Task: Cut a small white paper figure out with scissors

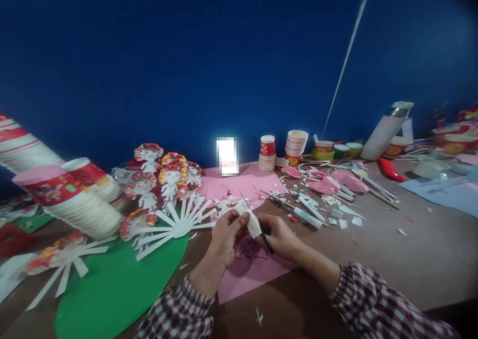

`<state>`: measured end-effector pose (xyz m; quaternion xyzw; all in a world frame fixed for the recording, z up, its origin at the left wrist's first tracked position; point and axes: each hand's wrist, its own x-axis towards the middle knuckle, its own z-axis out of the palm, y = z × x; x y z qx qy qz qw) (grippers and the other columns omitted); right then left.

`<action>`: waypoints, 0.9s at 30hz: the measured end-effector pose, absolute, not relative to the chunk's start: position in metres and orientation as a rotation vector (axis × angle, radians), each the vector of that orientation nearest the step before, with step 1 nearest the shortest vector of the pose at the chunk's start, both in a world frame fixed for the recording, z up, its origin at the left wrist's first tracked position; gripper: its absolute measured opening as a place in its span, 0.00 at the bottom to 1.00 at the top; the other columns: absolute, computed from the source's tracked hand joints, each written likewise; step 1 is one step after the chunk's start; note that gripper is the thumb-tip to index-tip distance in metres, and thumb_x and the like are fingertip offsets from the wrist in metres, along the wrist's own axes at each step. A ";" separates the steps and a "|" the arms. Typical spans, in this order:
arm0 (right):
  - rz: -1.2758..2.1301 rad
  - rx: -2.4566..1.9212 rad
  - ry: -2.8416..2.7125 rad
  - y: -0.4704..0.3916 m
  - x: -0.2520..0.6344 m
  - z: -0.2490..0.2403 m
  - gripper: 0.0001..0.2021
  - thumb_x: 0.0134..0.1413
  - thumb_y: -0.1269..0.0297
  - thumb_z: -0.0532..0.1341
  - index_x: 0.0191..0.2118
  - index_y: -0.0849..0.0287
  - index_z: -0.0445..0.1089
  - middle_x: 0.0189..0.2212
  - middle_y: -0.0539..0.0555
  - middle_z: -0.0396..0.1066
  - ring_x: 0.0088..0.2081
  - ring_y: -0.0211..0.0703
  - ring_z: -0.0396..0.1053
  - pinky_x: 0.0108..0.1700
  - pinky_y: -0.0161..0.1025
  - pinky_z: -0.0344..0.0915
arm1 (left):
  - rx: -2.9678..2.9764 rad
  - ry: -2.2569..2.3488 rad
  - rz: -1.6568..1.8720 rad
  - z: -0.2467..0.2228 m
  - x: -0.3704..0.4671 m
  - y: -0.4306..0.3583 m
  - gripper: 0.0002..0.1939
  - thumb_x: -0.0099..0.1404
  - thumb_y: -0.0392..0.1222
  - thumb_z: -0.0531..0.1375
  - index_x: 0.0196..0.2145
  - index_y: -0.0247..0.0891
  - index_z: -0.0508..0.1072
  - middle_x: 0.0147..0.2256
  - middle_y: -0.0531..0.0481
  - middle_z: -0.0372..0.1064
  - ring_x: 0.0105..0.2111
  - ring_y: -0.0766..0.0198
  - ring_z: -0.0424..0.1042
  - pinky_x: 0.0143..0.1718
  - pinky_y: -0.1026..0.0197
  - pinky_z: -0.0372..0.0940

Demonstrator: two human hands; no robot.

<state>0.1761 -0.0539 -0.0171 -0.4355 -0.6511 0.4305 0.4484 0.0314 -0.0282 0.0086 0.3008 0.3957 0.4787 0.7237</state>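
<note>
The left hand (228, 232) pinches a white paper piece (254, 224) above pink paper (244, 284) on the bench (317, 299). The right hand (281, 237) is closed round a dark-handled tool (267, 240), probably scissors, its tip beside the piece. Green card (130, 279) lies to the left.

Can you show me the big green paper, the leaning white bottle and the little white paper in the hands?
Green paper (112, 294): head view, bare lower part.
White bottle (376, 139): head view, middle of its body.
White paper (254, 225): head view, its face.

Head-worn view, facing forward and down, close.
</note>
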 end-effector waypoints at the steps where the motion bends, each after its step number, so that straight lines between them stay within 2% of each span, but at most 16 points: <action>1: 1.120 -1.030 -1.595 -0.054 0.175 -0.016 0.10 0.43 0.74 0.57 0.34 0.61 0.71 0.27 0.49 0.69 0.29 0.38 0.64 0.33 0.32 0.62 | 0.667 0.874 1.063 0.009 0.032 -0.028 0.22 0.37 0.42 0.74 0.25 0.35 0.65 0.21 0.55 0.69 0.19 0.71 0.68 0.24 0.67 0.65; 11: 1.201 -1.081 -1.553 -0.055 0.171 -0.003 0.09 0.43 0.66 0.60 0.33 0.64 0.71 0.25 0.51 0.68 0.27 0.37 0.61 0.30 0.32 0.59 | 0.689 0.843 1.106 0.003 0.031 -0.027 0.21 0.37 0.44 0.74 0.25 0.33 0.69 0.21 0.52 0.70 0.21 0.68 0.69 0.25 0.65 0.66; 20: 1.102 -1.165 -1.601 -0.056 0.173 -0.009 0.07 0.42 0.70 0.57 0.31 0.62 0.69 0.24 0.49 0.66 0.28 0.38 0.63 0.31 0.32 0.61 | 0.720 0.846 1.095 -0.004 0.031 -0.025 0.22 0.40 0.46 0.73 0.26 0.34 0.67 0.21 0.53 0.70 0.20 0.69 0.68 0.23 0.66 0.65; 27: 0.884 -1.298 -1.675 -0.058 0.176 -0.020 0.03 0.44 0.70 0.58 0.29 0.61 0.68 0.23 0.48 0.65 0.27 0.37 0.61 0.28 0.30 0.58 | 0.677 0.790 1.059 -0.002 0.030 -0.026 0.21 0.41 0.42 0.73 0.26 0.34 0.66 0.23 0.53 0.70 0.22 0.69 0.70 0.26 0.66 0.66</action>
